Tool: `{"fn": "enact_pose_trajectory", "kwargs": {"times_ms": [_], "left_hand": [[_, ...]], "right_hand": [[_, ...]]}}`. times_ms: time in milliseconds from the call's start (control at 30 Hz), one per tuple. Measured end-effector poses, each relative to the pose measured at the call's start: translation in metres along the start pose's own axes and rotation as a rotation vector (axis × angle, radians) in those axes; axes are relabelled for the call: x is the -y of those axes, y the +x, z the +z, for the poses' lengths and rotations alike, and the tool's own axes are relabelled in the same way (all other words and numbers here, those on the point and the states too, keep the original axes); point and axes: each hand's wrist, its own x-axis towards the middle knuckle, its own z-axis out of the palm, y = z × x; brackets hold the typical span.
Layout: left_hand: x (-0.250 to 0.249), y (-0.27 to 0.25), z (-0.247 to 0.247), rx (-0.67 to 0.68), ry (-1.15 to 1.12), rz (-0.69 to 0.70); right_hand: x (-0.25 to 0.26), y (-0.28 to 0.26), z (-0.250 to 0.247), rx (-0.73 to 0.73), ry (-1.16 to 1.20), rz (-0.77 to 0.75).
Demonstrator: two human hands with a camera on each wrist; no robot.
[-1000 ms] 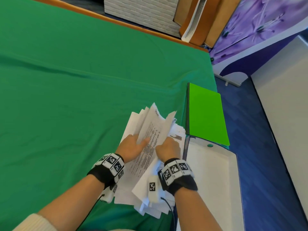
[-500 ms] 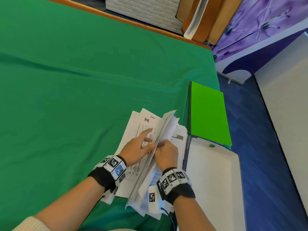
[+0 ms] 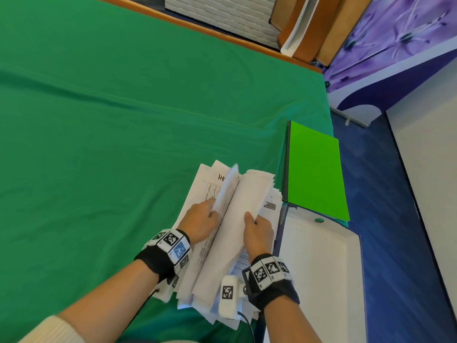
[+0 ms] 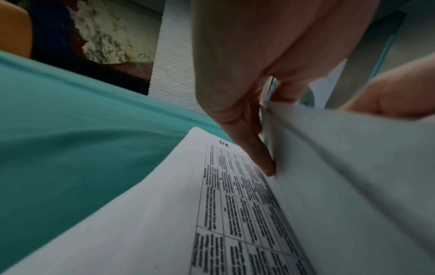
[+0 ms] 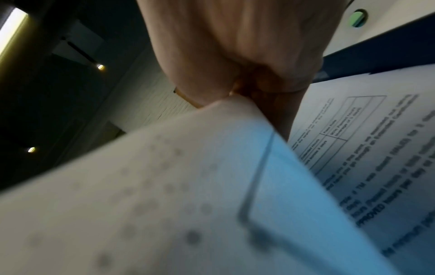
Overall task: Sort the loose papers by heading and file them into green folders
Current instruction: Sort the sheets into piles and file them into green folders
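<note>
A pile of loose printed papers (image 3: 210,191) lies on the green cloth near the front edge. My right hand (image 3: 258,227) grips a lifted bundle of sheets (image 3: 244,204), thumb on top, turned over to the right like a book page. My left hand (image 3: 199,220) rests with straight fingers on the table-printed sheet (image 4: 164,214), and its index fingertip (image 4: 268,167) touches the fold beside the raised bundle (image 4: 353,176). A bright green folder (image 3: 314,169) lies closed to the right of the pile. In the right wrist view the raised sheet (image 5: 164,186) hides my fingers.
An open white-lined folder or case (image 3: 321,280) with a green button (image 3: 319,220) lies at the front right, touching the pile. The green cloth (image 3: 123,120) covers the table. Boards and a white brick panel (image 3: 222,13) stand beyond the far edge. Blue floor (image 3: 395,219) lies to the right.
My right hand has swung the lifted bundle further over to the right, baring more of the table-printed sheet. My left hand has slid toward the fold.
</note>
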Motion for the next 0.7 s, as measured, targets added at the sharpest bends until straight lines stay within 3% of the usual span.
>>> {"fn": "enact_pose_trajectory", "kwargs": {"times_ms": [100, 267, 700], "left_hand": [[0.008, 0.006, -0.006, -0.068, -0.079, -0.106], [0.023, 0.013, -0.009, -0.066, -0.184, -0.215], [0.004, 0.003, -0.011, -0.076, -0.327, -0.137]], "right_hand": [[-0.008, 0.0, -0.006, -0.034, 0.115, 0.095], [-0.019, -0.002, -0.013, -0.062, 0.144, 0.121], [-0.011, -0.007, 0.002, 0.035, 0.243, 0.005]]}}
